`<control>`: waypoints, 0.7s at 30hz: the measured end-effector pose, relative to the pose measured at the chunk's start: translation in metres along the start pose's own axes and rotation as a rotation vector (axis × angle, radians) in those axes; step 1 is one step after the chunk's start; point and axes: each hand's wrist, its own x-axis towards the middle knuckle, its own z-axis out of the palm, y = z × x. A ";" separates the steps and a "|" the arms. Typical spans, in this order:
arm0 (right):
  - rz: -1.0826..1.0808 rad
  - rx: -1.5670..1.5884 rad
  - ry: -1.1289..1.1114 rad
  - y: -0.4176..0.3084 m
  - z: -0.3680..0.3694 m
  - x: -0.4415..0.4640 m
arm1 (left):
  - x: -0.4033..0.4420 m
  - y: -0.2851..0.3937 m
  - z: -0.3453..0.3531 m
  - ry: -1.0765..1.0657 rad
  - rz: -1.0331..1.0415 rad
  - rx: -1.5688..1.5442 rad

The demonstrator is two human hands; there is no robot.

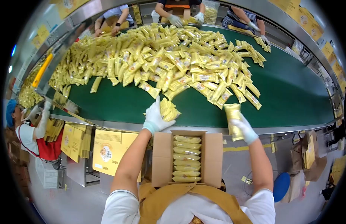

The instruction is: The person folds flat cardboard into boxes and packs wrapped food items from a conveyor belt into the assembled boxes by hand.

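My left hand (157, 117), in a pale glove, is closed round a bunch of yellow packets (168, 109) at the near edge of the green belt (117, 106). My right hand (243, 127), gloved too, grips yellow packets (233, 118) held upright, to the right of the open cardboard box (212, 158). In that box, close to my body, several yellow packets (186, 157) lie in a stacked row. A large heap of yellow packets (158, 59) covers the far and left parts of the belt.
Across the belt, gloved hands (175, 20) and other co-workers' arms reach towards the packets. A co-worker in a red apron (49, 143) stands at the left, near flattened yellow cartons (110, 149). A blue stool (281, 186) and more cartons (310, 155) are at the right.
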 end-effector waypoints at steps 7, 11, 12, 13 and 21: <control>-0.620 -0.902 -0.375 -0.104 0.089 -0.092 | -0.023 -0.018 -0.059 0.264 0.112 -0.831; -0.618 -1.717 -0.491 -0.072 0.173 -0.107 | -0.048 0.046 -0.102 0.172 0.137 -1.418; -0.589 -1.818 -0.586 -0.048 0.188 -0.100 | -0.057 0.068 -0.109 0.084 0.079 -1.526; -0.547 -1.762 -0.661 -0.026 0.200 -0.091 | -0.062 0.081 -0.110 -0.034 -0.125 -1.612; -0.636 -1.237 -0.533 0.085 0.212 -0.078 | -0.092 0.118 -0.066 -0.188 0.587 -0.489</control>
